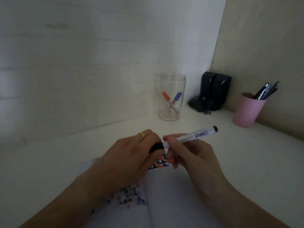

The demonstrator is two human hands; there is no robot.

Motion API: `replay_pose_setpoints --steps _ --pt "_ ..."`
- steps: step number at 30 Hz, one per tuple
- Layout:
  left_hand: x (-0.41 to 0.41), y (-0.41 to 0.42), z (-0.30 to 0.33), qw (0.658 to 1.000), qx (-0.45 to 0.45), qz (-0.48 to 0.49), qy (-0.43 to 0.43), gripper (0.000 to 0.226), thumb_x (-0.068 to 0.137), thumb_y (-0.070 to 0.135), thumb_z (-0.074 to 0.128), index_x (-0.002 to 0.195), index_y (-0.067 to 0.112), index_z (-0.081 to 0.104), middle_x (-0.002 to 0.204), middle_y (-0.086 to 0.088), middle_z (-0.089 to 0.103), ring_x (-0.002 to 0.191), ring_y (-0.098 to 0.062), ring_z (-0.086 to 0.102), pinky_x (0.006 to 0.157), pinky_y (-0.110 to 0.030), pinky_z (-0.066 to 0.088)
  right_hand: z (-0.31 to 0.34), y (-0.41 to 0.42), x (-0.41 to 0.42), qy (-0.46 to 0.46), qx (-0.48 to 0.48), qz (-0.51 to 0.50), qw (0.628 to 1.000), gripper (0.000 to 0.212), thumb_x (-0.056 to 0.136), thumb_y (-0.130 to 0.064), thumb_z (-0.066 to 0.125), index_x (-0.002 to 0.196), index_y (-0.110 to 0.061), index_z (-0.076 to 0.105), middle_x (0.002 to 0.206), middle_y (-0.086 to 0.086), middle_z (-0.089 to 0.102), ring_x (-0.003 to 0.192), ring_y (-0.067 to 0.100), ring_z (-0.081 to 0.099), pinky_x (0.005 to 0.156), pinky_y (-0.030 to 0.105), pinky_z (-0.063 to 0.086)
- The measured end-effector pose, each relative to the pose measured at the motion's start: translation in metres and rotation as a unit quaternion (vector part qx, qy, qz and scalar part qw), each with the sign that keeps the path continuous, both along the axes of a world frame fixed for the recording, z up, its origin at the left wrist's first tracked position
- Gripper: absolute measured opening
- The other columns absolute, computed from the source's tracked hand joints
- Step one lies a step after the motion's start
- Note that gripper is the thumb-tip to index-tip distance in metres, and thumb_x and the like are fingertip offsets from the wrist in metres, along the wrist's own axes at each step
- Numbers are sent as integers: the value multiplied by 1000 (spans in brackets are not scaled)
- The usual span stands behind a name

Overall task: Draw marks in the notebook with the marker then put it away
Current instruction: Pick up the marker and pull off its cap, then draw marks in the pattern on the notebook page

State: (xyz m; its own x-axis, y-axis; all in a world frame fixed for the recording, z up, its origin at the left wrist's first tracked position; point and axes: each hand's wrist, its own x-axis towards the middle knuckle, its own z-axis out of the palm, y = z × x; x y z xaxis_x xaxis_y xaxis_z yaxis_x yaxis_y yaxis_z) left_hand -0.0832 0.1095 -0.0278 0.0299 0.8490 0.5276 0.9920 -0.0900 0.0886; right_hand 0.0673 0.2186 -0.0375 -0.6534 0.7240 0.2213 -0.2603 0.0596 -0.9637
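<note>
My right hand (192, 152) holds a white marker (192, 135) by its barrel, slanting up to the right with a black end at the top. My left hand (131, 155), with a yellow ring on one finger, grips the marker's black cap (157, 146) at the lower end. The cap sits against the barrel. Under both hands lies an open notebook (172, 195) with rows of red, blue and black marks on its pages. A clear jar (171, 97) stands behind on the desk, holding a red-capped marker and a blue-capped marker.
A pink cup (246, 111) full of pens stands at the right by the wall. A pair of black speakers (213, 91) with a cable fills the back corner. The white desk (49, 158) meets a white wall behind.
</note>
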Motion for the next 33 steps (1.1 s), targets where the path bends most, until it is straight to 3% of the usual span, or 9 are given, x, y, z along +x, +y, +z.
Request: replay_pose_setpoints --steps 4,9,12,15,19,22,27,30,33 --pt "5 -3 0 996 -23 -44 -67 25 104 39 30 87 24 42 77 10 46 62 -12 45 59 -24 36 4 0 4 38 -9 10 999 34 83 -25 65 88 8 74 58 12 64 49 17 56 45 25 46" --pt "12 -3 8 986 -41 -84 -136 30 105 33 33 80 20 44 72 4 52 64 -17 49 60 -23 36 7 -4 3 44 -7 17 999 33 86 -24 63 80 7 72 51 9 57 44 17 47 42 24 41" --pt "-3 -15 10 986 -36 -52 -157 31 102 18 35 75 33 35 63 15 43 56 -5 39 57 -18 31 16 22 22 84 -81 -53 992 25 85 -25 61 73 -9 76 51 1 53 47 12 43 44 21 38" --pt "-26 -12 4 966 51 6 -255 36 105 32 32 71 31 45 63 14 49 57 -4 45 58 -21 35 20 32 36 77 -62 -63 993 23 83 -26 62 76 -10 77 55 4 57 50 14 47 45 24 40" --pt "-30 18 -15 980 34 144 -131 20 100 37 45 102 25 60 92 8 57 73 -5 50 70 -26 41 3 14 14 31 6 -15 999 29 82 -22 64 89 3 76 59 9 64 51 16 57 46 24 48" --pt "-36 24 -28 972 -22 178 -148 25 96 33 53 119 26 62 104 3 56 78 -9 48 74 -26 40 0 20 14 14 -24 -18 999 25 85 -17 65 96 3 75 62 11 69 53 18 63 50 24 54" --pt "-39 24 -32 971 -84 177 -136 42 97 32 48 137 23 55 122 -2 58 113 -21 54 95 -35 44 -6 22 14 -35 -54 -27 998 18 91 -9 65 100 5 72 65 14 71 55 19 67 50 24 56" --pt "-44 21 -31 970 -79 182 -141 42 97 36 47 137 23 55 121 0 59 108 -17 53 94 -35 45 -8 25 12 -52 -65 -40 996 15 90 -10 67 97 2 73 67 14 72 56 18 67 52 26 56" --pt "-38 9 -22 976 -43 174 -123 37 93 42 51 126 28 60 114 9 58 93 -8 51 80 -28 46 -6 28 12 -61 -62 -47 995 7 87 -7 70 90 -3 75 68 16 71 58 21 67 52 27 57"
